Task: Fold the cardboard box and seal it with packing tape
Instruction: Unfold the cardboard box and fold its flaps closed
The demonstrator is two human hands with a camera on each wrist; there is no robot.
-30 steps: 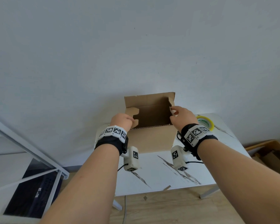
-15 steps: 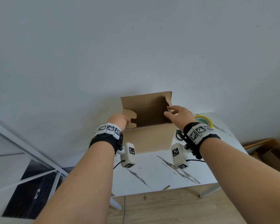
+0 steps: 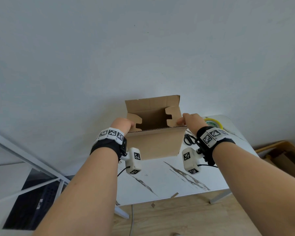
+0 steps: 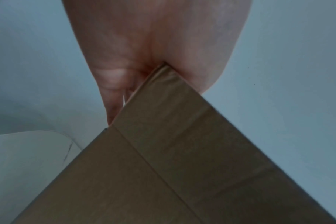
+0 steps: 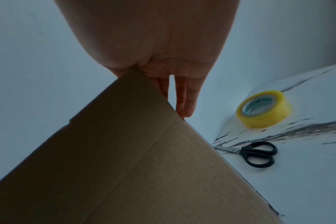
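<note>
- Left hand pinches the box at its top left corner.
- Right hand pinches the top right corner.
- Tape and scissors lie on the table, right of the right hand.

One box, one tape roll, one scissors

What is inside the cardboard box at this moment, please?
Inside the cardboard box only its two notched side flaps show, folded inward, and the brown back wall. No object is visible. The bottom is dark and hidden by the front wall, so it cannot be checked.
</note>
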